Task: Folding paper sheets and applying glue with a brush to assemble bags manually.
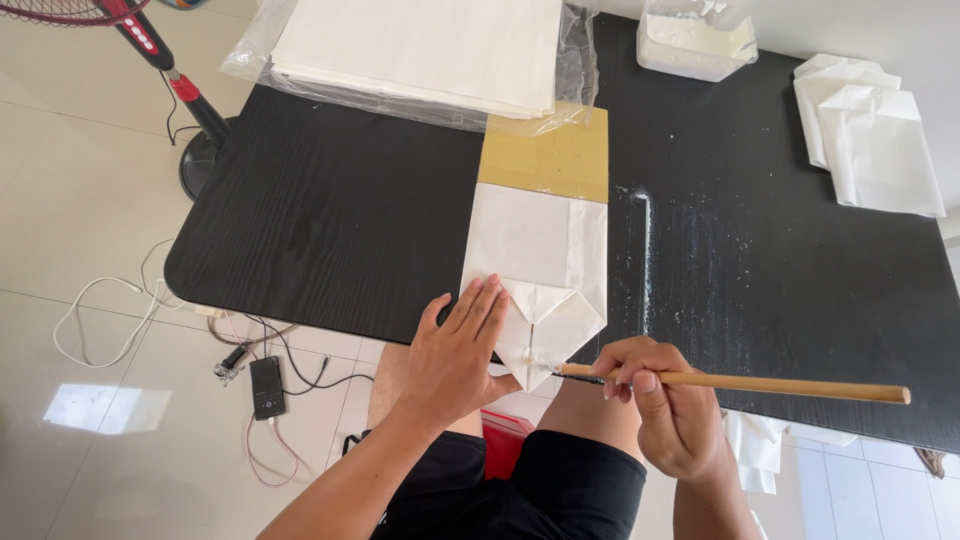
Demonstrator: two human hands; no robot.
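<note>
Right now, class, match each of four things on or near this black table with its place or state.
Things:
1. left hand
2. wooden stick
3. plastic tub
4. folded paper bags

Places or states:
A. stacked at the table's right side
B. pressed flat on the white paper bag
C. at the far edge
D. held in the right hand

Pairs: 1-B, 2-D, 3-C, 4-A

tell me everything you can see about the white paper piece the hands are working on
The folded white paper piece lies flat at the near edge of the black table, its far end against a mustard-yellow board. Its near end is folded into triangular flaps meeting at a point. The left hand presses flat on its lower left corner; the right hand holds a wooden-handled brush whose tip touches the flaps.
</note>
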